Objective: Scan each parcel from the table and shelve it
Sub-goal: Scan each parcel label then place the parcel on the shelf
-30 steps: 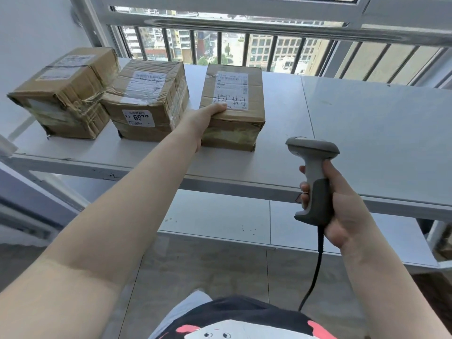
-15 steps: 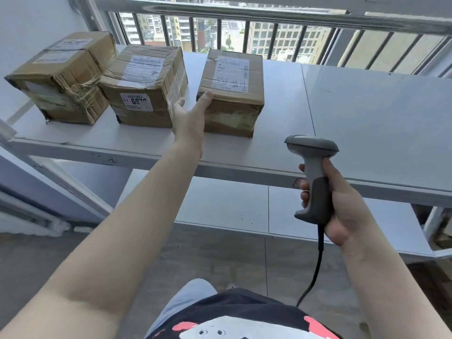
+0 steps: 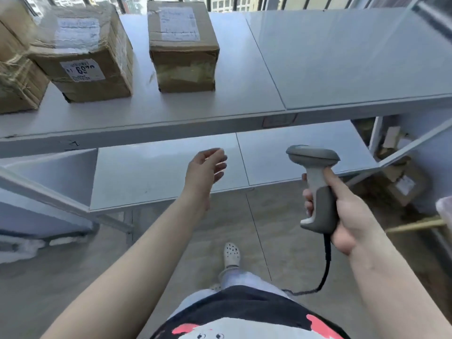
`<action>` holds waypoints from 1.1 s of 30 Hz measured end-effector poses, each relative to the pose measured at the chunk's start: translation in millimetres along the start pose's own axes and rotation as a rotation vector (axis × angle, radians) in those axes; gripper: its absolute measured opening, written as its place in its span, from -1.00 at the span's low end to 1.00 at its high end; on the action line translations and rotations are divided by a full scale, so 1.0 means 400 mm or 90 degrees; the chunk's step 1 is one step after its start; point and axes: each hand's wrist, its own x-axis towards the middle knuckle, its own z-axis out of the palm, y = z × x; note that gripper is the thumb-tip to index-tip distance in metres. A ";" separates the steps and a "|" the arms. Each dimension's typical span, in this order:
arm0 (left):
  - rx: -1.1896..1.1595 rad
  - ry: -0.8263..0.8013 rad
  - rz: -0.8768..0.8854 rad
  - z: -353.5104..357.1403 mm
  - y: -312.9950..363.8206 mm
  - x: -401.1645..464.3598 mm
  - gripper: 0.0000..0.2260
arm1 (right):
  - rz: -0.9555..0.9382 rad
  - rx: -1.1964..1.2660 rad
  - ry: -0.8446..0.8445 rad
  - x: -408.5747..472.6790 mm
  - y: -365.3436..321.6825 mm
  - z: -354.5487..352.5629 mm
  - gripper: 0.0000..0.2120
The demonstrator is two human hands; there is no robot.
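The left hand [image 3: 205,171] reaches forward on an outstretched arm, fingers [image 3: 219,165] loosely spread and relaxed — holding nothing. The right hand [image 3: 342,216] is raised, fingers curled tight round a scanner [image 3: 316,189] handle, thumb along its back.

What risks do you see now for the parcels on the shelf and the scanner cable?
The scanner's cable hangs in a loop near the person's leg, so it may snag on a step. The right hand grips the scanner, leaving only the open left hand free: lifting the next parcel one-handed may let it slip.
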 end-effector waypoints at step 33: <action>0.437 -0.438 -0.330 0.862 -0.870 -0.640 -0.88 | -0.014 0.402 0.489 -0.681 0.398 -1.184 -0.65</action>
